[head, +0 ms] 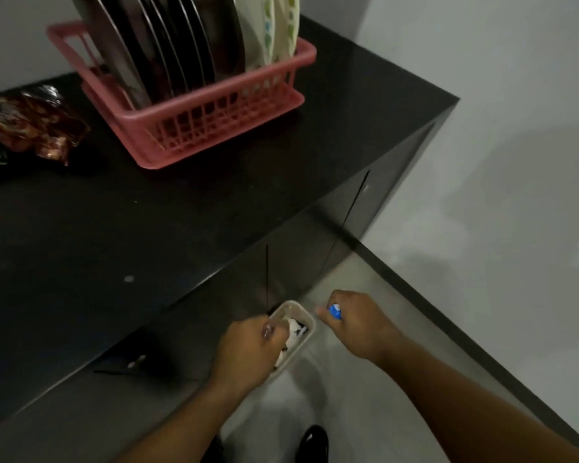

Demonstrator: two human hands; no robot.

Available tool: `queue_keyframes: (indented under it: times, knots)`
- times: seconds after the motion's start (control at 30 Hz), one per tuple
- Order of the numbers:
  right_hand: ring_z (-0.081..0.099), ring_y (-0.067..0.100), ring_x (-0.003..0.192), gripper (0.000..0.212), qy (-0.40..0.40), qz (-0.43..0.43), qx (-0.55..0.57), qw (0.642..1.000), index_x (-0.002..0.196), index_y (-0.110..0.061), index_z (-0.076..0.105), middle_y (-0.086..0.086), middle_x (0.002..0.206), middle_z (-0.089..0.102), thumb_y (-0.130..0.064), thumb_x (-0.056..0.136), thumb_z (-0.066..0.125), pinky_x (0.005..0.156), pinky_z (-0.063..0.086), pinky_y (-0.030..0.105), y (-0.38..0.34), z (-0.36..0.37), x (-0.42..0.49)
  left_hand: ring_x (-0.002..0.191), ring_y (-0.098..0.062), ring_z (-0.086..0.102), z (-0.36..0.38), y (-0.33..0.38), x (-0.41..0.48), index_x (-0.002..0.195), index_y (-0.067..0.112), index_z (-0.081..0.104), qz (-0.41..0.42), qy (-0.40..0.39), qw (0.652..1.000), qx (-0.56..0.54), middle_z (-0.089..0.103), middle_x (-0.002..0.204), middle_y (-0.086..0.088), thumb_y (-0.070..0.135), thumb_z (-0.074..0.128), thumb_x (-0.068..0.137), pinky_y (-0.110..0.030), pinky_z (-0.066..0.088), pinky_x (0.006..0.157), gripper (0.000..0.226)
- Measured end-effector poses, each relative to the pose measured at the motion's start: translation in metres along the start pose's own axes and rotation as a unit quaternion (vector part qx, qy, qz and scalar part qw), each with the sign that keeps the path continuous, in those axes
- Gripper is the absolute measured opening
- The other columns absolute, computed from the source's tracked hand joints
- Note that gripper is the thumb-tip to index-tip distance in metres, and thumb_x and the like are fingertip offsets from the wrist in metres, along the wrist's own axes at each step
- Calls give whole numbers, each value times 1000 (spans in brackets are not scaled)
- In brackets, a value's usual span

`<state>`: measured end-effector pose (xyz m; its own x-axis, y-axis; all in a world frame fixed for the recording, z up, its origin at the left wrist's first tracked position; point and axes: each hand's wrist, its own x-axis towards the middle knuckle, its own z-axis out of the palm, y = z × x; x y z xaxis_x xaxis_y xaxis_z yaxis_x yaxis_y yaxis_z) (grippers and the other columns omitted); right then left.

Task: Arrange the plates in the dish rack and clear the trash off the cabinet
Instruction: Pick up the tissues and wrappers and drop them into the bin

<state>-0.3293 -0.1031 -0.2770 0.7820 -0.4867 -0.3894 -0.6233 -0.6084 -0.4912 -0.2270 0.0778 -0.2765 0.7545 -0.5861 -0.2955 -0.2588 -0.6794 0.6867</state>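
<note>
Left hand [248,347] pinching clear scrap [267,329] over bin [311,324], right hand [360,327] beside, gripping blue scrap [335,311]

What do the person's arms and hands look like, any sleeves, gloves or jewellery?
Both forearms are bare to the picture's edge: no sleeves show. The left hand and right hand wear no gloves; no watch, bracelet or ring is visible.

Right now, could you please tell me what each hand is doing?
Left hand: closed, fingers curled round a small clear item over the bin.
Right hand: closed, fingers curled round a small blue item.
</note>
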Motion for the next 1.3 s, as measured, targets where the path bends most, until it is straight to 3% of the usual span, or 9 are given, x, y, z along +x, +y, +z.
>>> queue_keyframes:
  times: [0.13,0.27,0.33,0.43,0.57,0.7,0.97,1.17,1.3]
  knots:
    - [54,4,53,58,35,29,30,999,62,-27,50,-9,56,53,-78,79,28,49,37,21,40,33,4,48,-2,50,44,-41,-1,54,20,48,-61,-1,998,17,52,48,7,57,58,83,-20,29,43,48]
    - [62,22,79,38,-13,9,-21,1000,69,-26,49,4,83,64,-42,97,28,71,47,32,67,74,33,61,-4,54,74,-80,14,63,24,51,-69,-2,998,-11,57,64,4,43,51,89,-25,36,51,32]
    - [62,28,91,34,-38,-64,-77,994,88,-17,63,13,100,66,-29,100,34,78,48,36,83,111,58,67,-6,53,95,-110,28,66,25,50,-64,-15,998,-6,55,72,2,27,50,93,-25,37,56,27]
    - [55,33,110,33,-116,-165,-194,960,118,-6,63,17,121,59,-22,100,40,90,49,41,104,172,103,78,-9,54,125,-153,43,81,26,59,-60,-26,998,3,56,83,3,21,51,95,-26,38,67,17]
    - [48,35,120,37,-147,-264,-327,895,128,-8,57,15,133,53,-26,98,46,100,42,48,125,258,174,88,-6,57,168,-213,63,87,37,59,-68,0,998,19,58,95,6,33,52,95,-20,40,74,11]
    - [43,38,124,50,-178,-283,-345,877,134,-11,49,19,135,47,-31,89,59,100,39,54,144,328,232,86,5,57,203,-265,82,90,42,58,-75,40,996,4,57,95,24,40,53,91,-23,46,73,5]
    - [15,35,145,45,-205,-377,-407,806,145,-29,43,2,156,30,-42,103,35,113,20,64,202,394,292,84,2,57,273,-313,120,89,34,62,-14,49,998,-29,59,90,13,35,51,95,-26,48,77,13]
    - [24,17,146,48,-191,-286,-177,922,145,-24,41,-1,155,37,-41,101,32,119,21,43,203,358,274,91,-3,55,294,-300,153,112,28,57,99,20,995,16,50,103,13,38,40,100,-25,45,82,23]
    - [60,-5,95,36,-102,-244,-6,964,122,-18,61,-6,111,66,-3,92,50,81,48,13,206,312,265,102,-10,52,315,-298,192,127,28,49,151,-24,984,88,47,118,8,42,37,100,-30,45,87,33]
